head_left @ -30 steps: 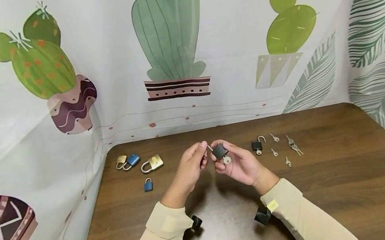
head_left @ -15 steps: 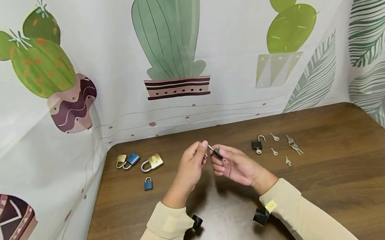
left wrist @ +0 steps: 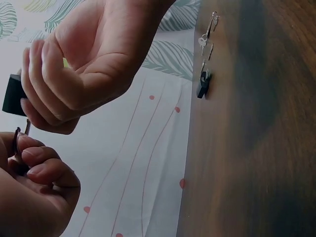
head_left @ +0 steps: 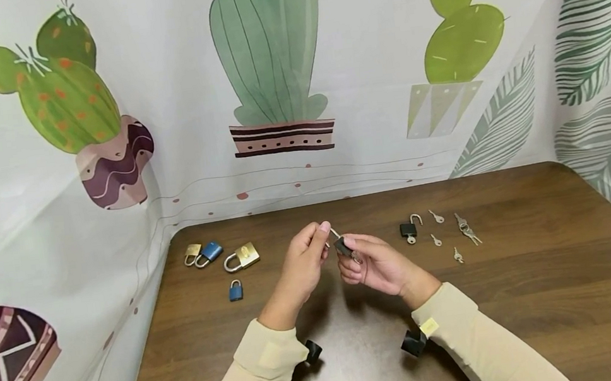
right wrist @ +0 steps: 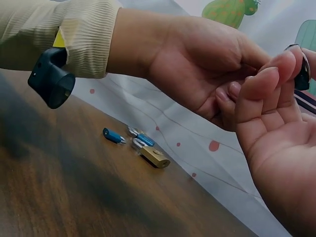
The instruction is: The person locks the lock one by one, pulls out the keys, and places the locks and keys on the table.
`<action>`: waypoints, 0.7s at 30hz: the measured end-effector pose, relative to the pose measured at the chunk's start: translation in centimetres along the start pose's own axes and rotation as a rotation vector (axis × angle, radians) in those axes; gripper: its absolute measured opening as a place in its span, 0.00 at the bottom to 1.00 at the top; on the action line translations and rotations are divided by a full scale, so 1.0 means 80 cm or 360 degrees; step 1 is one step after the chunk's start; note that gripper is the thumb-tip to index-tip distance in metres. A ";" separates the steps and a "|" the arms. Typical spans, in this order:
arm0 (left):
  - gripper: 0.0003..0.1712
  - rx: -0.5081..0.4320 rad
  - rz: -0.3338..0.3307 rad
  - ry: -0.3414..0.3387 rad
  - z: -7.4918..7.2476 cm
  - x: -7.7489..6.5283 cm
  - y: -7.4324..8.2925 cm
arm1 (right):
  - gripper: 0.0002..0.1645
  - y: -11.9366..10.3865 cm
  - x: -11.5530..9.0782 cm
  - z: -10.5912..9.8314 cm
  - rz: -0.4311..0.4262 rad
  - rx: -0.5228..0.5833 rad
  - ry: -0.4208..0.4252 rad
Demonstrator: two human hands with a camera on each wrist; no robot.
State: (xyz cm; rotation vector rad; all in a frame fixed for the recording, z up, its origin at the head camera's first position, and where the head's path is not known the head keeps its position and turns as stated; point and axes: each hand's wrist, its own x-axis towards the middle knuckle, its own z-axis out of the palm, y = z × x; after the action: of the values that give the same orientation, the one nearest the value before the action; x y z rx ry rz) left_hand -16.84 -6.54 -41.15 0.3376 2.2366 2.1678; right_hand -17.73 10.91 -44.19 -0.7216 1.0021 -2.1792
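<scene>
A small black padlock (head_left: 342,247) is held up between both hands above the table's middle. My left hand (head_left: 302,264) pinches its silver shackle (head_left: 335,232) between thumb and fingers. The thumb and fingers of my right hand (head_left: 374,264) grip the black body, and a key (head_left: 356,259) sticks out of its lower end. In the left wrist view the dark body (left wrist: 14,96) shows beyond the right fingers, above the left hand (left wrist: 39,192). Fingers cover most of the lock in the right wrist view.
On the left of the brown table (head_left: 207,368) lie a large brass padlock (head_left: 244,257), a small brass one (head_left: 192,254) and two blue padlocks (head_left: 235,290). To the right are an open black padlock (head_left: 408,230) and several keys (head_left: 466,229). A cactus-print cloth (head_left: 372,80) hangs behind.
My right hand has turned the padlock body from its broad face to nearly edge-on, then tilted it partly back. My left hand keeps its pinch on the shackle and has barely moved.
</scene>
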 end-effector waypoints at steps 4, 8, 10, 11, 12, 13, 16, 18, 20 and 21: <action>0.25 -0.0011 0.0003 0.0056 -0.001 0.000 0.002 | 0.12 0.000 0.000 0.005 -0.0006 -0.0116 0.0103; 0.26 -0.0028 0.0002 0.0120 -0.004 0.002 -0.001 | 0.10 0.001 0.003 0.012 -0.0030 -0.0354 0.0345; 0.26 -0.0022 -0.0004 0.0148 -0.005 0.002 -0.003 | 0.07 0.001 0.004 0.016 -0.0029 -0.0478 0.0454; 0.26 -0.0014 -0.0005 0.0157 -0.005 0.003 -0.004 | 0.06 0.001 0.005 0.018 -0.0033 -0.0536 0.0494; 0.26 0.0000 -0.0003 0.0163 -0.006 0.003 -0.005 | 0.05 0.001 0.006 0.020 -0.0036 -0.0581 0.0526; 0.26 0.0010 -0.0001 0.0165 -0.006 0.003 -0.005 | 0.04 0.002 0.006 0.021 -0.0040 -0.0616 0.0554; 0.27 0.0079 0.0017 0.0176 -0.006 0.003 -0.006 | 0.04 0.002 0.007 0.024 -0.0063 -0.0699 0.0621; 0.27 0.0157 0.0033 0.0190 -0.006 0.002 -0.006 | 0.05 0.003 0.008 0.025 -0.0082 -0.0746 0.0653; 0.27 0.0252 0.0050 0.0208 -0.006 0.001 -0.005 | 0.05 0.004 0.009 0.025 -0.0093 -0.0780 0.0680; 0.28 0.0300 0.0057 0.0218 -0.006 0.000 -0.005 | 0.06 0.004 0.009 0.024 -0.0098 -0.0791 0.0687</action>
State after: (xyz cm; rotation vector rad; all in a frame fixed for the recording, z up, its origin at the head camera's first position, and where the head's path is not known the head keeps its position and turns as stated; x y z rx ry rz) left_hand -16.98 -6.99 -41.53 0.2393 2.5356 2.0595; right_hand -16.74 9.33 -43.23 -0.5002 1.8051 -2.2054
